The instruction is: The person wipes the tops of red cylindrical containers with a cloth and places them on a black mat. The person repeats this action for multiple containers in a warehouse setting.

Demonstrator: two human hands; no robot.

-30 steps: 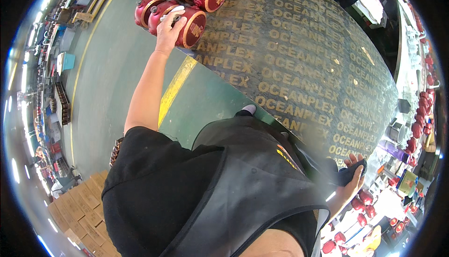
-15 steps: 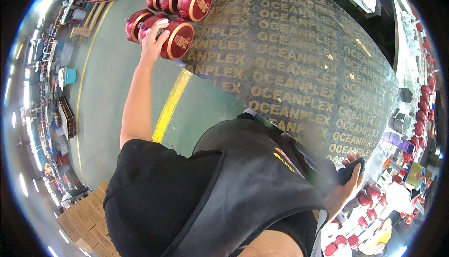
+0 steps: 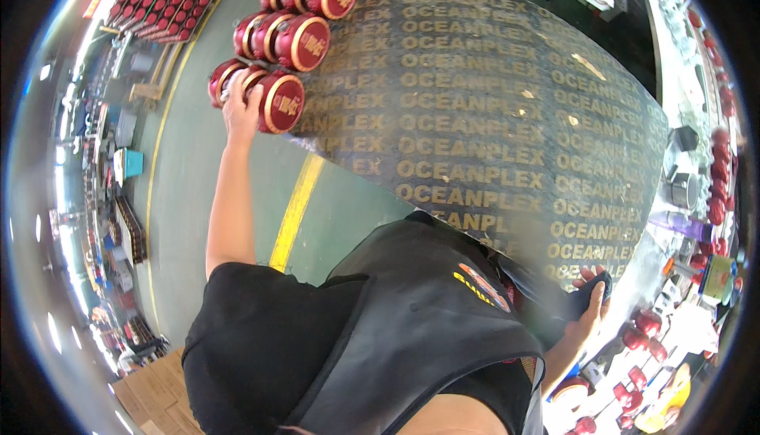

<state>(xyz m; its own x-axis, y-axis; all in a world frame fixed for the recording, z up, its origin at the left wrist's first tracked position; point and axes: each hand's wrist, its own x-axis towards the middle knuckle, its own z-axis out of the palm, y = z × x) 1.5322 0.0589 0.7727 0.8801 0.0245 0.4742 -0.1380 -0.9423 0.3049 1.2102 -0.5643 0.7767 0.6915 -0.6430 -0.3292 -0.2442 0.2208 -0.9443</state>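
My left hand [image 3: 241, 102] reaches far out and grips a red round tin with a gold rim [image 3: 273, 101] lying on its side at the corner of a large dark printed board [image 3: 491, 118]. More red tins [image 3: 293, 39] lie in rows just beyond it along the board's far edge. My right hand [image 3: 590, 304] rests at the board's near right edge, fingers closed around a dark cloth [image 3: 586, 296]. My black shirt and dark apron fill the lower middle of the view.
A green floor with a yellow line [image 3: 297, 205] runs under the board's left side. Shelves of red tins [image 3: 154, 11] stand far left. Small red tins and clutter [image 3: 645, 332] crowd a bench at the right. Cardboard boxes [image 3: 154, 387] sit at the lower left.
The view has shifted, so the tins and my left hand sit lower and more central. My left hand stays on the nearest tin; my right hand stays at the board's edge.
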